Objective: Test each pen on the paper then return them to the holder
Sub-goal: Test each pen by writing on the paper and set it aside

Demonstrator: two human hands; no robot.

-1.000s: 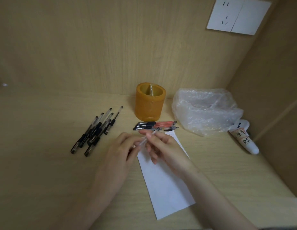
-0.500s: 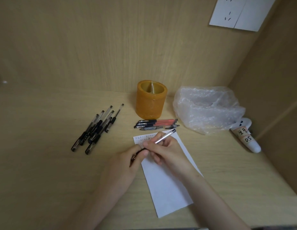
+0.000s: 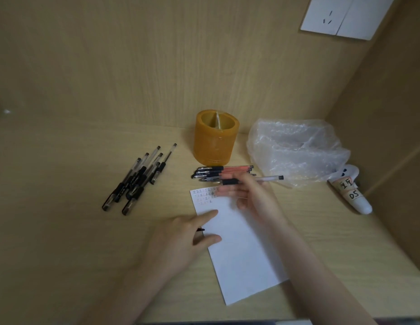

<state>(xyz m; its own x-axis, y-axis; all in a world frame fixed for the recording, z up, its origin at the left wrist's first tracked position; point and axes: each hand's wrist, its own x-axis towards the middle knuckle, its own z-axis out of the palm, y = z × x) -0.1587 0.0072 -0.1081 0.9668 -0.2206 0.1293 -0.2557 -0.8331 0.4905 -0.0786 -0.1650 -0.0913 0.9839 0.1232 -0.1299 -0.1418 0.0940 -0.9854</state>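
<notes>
A white paper (image 3: 239, 254) lies on the wooden desk, with small test marks along its top edge. My right hand (image 3: 251, 198) grips a clear pen with a black grip (image 3: 267, 178). It holds the pen level over the paper's top edge, just in front of a row of red and black pens (image 3: 218, 171). My left hand (image 3: 181, 240) rests its forefinger and thumb on the paper's left edge. A small dark pen cap (image 3: 201, 229) peeks out between its fingers. The orange holder (image 3: 213, 141) stands behind the row, with no pen showing in it. Several black pens (image 3: 138, 181) lie in a pile to the left.
A crumpled clear plastic bag (image 3: 295, 151) sits right of the holder. A white ghost-shaped item with labels (image 3: 349, 188) lies near the right wall. Wooden walls close the back and right side, with a white socket plate (image 3: 340, 17) high up.
My right hand has lifted the pen off the paper and swung it level toward the row by the holder. My left hand has drawn back and down onto the paper's left edge.
</notes>
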